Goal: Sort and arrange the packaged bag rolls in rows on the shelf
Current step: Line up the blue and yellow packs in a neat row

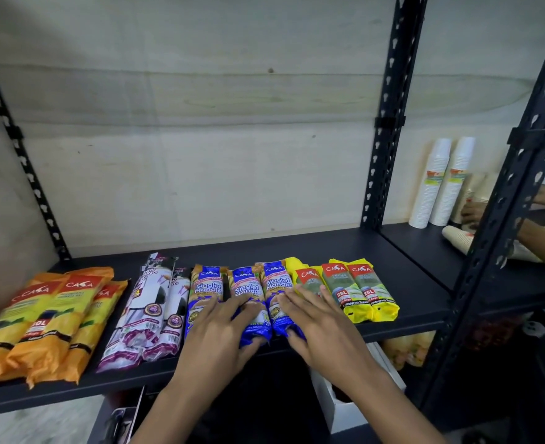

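Packaged bag rolls lie side by side on the black shelf (345, 248). From the left: three orange packs (50, 315), two white and purple packs (155, 309), three blue "Singlet Handle" packs (245, 283), three yellow packs (357, 290). My left hand (223, 328) rests with straight fingers on the left and middle blue packs, its thumb at the front end of the middle one. My right hand (316, 322) lies flat over the right blue pack and the leftmost yellow pack, its thumb at the blue pack's front end.
Two tall stacks of white cups (441, 184) stand on the neighbouring shelf at the right, past a black upright post (386, 123). Another person's hands (476, 213) handle paper cups there. A white box (341, 402) sits on the level below.
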`<state>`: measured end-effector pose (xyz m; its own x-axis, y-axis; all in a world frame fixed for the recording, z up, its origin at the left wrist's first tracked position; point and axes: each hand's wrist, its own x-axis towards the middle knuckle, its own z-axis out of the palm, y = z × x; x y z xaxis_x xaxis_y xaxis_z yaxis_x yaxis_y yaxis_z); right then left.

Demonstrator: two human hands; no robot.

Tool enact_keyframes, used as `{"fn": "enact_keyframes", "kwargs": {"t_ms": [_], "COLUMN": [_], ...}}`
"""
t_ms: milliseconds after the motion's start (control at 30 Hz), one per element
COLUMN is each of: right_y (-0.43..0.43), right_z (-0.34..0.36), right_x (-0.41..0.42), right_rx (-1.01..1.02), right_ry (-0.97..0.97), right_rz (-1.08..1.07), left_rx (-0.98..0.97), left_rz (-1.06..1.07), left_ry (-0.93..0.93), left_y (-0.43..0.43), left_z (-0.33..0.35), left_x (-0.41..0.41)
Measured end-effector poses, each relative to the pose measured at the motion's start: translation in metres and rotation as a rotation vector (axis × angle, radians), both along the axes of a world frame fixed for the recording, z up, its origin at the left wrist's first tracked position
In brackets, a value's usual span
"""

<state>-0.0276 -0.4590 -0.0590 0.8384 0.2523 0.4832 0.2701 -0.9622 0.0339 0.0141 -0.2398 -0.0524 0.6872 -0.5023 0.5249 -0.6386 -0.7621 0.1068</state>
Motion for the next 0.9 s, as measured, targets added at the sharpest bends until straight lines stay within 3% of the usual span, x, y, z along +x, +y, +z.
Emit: {"fn": "enact_keyframes", "kwargs": {"t_ms": [667, 900], "right_y": [0.007, 0.023], "right_z": [0.005, 0.039], "right_x": [-0.012, -0.023], "right_rx": [0.025, 0.11], "right_ry": [0.132, 0.129], "right_rz": [-0.06, 0.033], "left_rx": [0.016, 0.071], "left_rz": [-0.053, -0.03], "left_ry": [-0.061, 0.082], "left_y": [-0.001, 0.029], "left_z": [0.003, 0.012], "left_x": [0.004, -0.001]}}
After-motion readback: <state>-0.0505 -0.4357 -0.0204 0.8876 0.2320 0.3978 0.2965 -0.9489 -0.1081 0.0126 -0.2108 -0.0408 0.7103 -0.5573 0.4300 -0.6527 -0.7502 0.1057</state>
